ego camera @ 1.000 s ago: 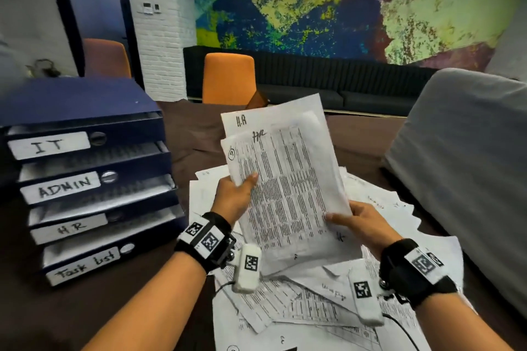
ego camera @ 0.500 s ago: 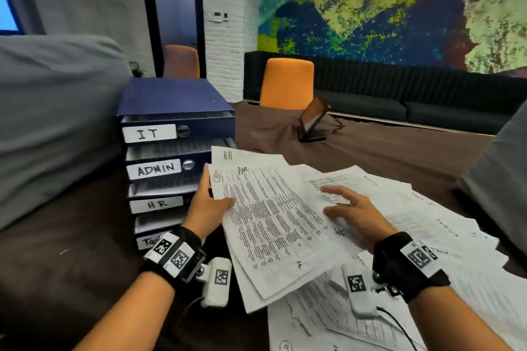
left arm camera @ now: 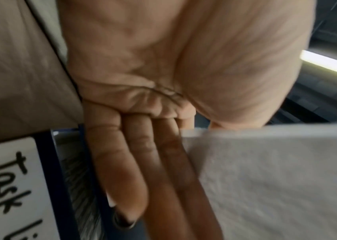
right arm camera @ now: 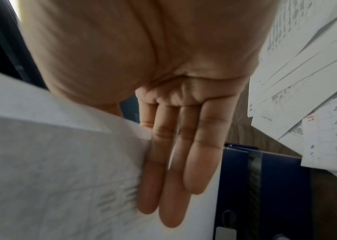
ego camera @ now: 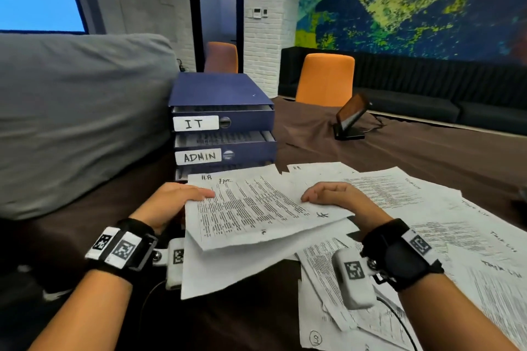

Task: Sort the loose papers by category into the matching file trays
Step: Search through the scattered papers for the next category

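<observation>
A few printed sheets marked "HR" (ego camera: 256, 208) lie nearly flat in both hands, just in front of the blue file tray stack (ego camera: 222, 94). My left hand (ego camera: 176, 202) pinches their left edge, thumb on top and straight fingers (left arm camera: 118, 170) under the paper (left arm camera: 276, 178). My right hand (ego camera: 336, 196) pinches the right edge the same way, its fingers (right arm camera: 173, 162) under the sheets (right arm camera: 50, 170). The IT label (ego camera: 195, 123) and ADMIN label (ego camera: 198, 157) show. The held sheets hide the lower trays in the head view; the Task list label (left arm camera: 9, 186) shows by my left fingers.
Loose printed papers (ego camera: 413, 208) spread over the brown table (ego camera: 427, 157) to the right and under my right wrist. A grey cushion (ego camera: 71, 122) stands left of the trays. A tilted tablet on a stand (ego camera: 350, 120) sits behind, with orange chairs (ego camera: 325, 80) beyond.
The held sheets came down from upright to nearly flat and moved left toward the trays. My right hand went from resting on them to pinching their right edge.
</observation>
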A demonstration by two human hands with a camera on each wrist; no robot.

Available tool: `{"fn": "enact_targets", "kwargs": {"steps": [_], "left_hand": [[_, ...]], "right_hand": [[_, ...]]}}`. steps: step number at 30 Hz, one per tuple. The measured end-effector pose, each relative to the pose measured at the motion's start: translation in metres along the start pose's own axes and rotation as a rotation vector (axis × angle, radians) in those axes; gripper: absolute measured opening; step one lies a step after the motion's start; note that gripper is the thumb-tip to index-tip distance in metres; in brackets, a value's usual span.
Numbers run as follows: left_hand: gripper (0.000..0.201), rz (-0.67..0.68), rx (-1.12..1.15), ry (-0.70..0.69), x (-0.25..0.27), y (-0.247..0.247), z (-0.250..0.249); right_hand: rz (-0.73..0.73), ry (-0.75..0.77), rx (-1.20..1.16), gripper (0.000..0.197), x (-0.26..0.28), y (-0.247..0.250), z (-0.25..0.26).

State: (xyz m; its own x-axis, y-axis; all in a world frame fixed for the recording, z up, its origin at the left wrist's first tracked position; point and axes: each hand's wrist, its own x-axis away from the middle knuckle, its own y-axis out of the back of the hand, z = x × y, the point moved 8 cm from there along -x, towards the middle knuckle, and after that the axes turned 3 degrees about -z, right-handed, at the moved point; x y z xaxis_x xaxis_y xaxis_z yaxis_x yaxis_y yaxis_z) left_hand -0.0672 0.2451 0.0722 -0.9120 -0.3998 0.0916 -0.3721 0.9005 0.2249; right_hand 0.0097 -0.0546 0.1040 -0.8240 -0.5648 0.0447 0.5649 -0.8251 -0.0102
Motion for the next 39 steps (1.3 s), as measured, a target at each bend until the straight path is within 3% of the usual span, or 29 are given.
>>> {"fn": "enact_targets", "kwargs": {"steps": [3, 7, 13, 17, 20, 25, 30, 32, 34, 36, 39], "left_hand": [[0.024, 0.017, 0.021, 0.052, 0.001, 0.005, 0.006], [0.014, -0.023, 0.167, 0.096, -0.005, 0.011, 0.012], [0.040, -0.057, 0.446, 0.148, -0.020, 0.007, 0.022], [0.061, -0.098, 0.377, 0.168, -0.022, 0.009, 0.029], [0.060, -0.078, 0.372, 0.144, -0.020, 0.010, 0.026], [0.053, 0.004, 0.342, 0.062, -0.017, 0.001, 0.017], [0.040, 0.039, 0.308, -0.006, -0.022, -0.015, 0.010], [0.050, 0.033, 0.372, -0.004, -0.026, -0.018, 0.013], [0.077, 0.022, 0.434, -0.010, -0.030, -0.022, 0.014], [0.093, -0.011, 0.351, -0.046, -0.031, -0.024, 0.011], [0.062, -0.149, 0.208, -0.083, -0.029, -0.018, 0.005]], "right_hand": [[0.002, 0.009, -0.001, 0.008, -0.006, -0.004, 0.003], [-0.005, 0.019, -0.045, 0.009, -0.016, -0.011, 0.006], [-0.098, -0.062, -0.078, 0.014, -0.060, -0.027, 0.009], [-0.159, -0.182, -0.065, 0.040, -0.082, -0.031, -0.006], [-0.220, -0.225, -0.050, 0.054, -0.085, -0.025, -0.017], [-0.196, -0.216, 0.035, 0.041, -0.078, -0.021, -0.028], [-0.169, -0.144, 0.057, 0.015, -0.075, -0.027, -0.026], [-0.156, -0.129, 0.054, 0.012, -0.076, -0.030, -0.024], [-0.142, -0.113, 0.049, 0.013, -0.077, -0.031, -0.022], [-0.137, -0.091, 0.071, 0.020, -0.078, -0.030, -0.021], [-0.108, -0.073, 0.108, 0.023, -0.082, -0.034, -0.021]]}}
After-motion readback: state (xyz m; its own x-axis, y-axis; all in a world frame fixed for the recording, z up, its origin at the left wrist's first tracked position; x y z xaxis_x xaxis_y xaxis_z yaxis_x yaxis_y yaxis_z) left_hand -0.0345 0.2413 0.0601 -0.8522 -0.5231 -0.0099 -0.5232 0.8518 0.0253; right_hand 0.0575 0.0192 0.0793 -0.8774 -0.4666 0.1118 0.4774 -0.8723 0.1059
